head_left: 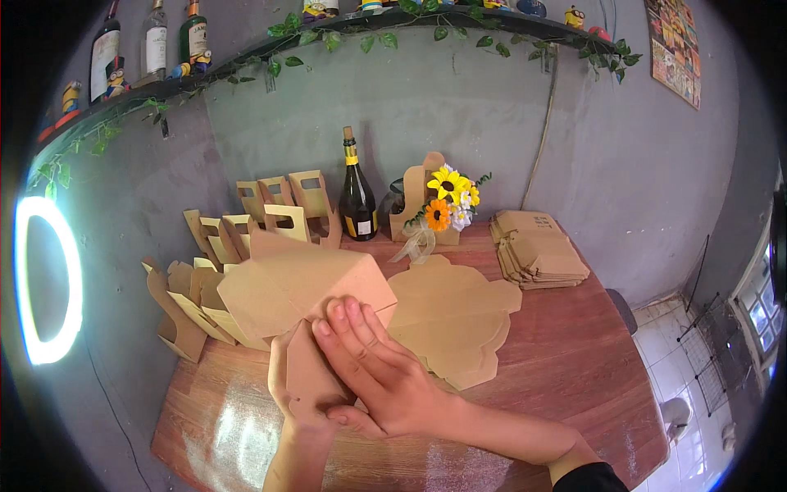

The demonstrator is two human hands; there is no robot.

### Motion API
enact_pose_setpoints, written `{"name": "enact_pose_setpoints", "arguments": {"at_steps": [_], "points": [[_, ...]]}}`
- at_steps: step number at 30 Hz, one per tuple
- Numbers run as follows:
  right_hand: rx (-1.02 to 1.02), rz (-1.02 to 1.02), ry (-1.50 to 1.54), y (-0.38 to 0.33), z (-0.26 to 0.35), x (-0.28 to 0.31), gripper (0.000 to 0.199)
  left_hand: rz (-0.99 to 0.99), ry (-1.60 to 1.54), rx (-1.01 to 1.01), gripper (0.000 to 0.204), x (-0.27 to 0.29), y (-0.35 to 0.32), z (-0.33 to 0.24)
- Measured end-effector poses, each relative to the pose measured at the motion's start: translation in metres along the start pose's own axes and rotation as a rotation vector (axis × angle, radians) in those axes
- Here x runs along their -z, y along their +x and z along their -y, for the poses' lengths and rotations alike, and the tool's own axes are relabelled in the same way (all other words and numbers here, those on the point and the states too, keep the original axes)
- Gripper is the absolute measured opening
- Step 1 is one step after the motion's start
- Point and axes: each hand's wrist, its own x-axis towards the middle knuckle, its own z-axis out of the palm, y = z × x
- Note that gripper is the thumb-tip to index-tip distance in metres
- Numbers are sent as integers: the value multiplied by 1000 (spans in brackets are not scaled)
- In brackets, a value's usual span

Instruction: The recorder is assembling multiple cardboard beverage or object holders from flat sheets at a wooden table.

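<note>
A brown cardboard carrier blank [303, 287] is held above the wooden table [574, 369], partly folded. My left hand [283, 385] grips its narrow lower flap from underneath and is mostly hidden by the card. My right hand [377, 369] lies flat over the same flap, fingers together and pressing on the card. Just right of the hands lies a stack of flat die-cut cardboard blanks [455, 316].
Several assembled brown carriers [205, 295] stand along the table's left and back. A dark bottle [357, 197], a carrier with yellow and orange flowers [443, 205] and a pile of folded cardboard [537, 250] sit at the back. A lit ring light [45, 279] stands left.
</note>
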Motion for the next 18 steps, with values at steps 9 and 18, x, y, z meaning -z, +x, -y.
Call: {"name": "enact_pose_setpoints", "arguments": {"at_steps": [9,18], "points": [[49,-103,220,9,-5,18,54,43,243,-25,43,24,23,-47],[-7,-175,-19,20,-7,35,37,44,-1621,363,56,11,15,-6]]}}
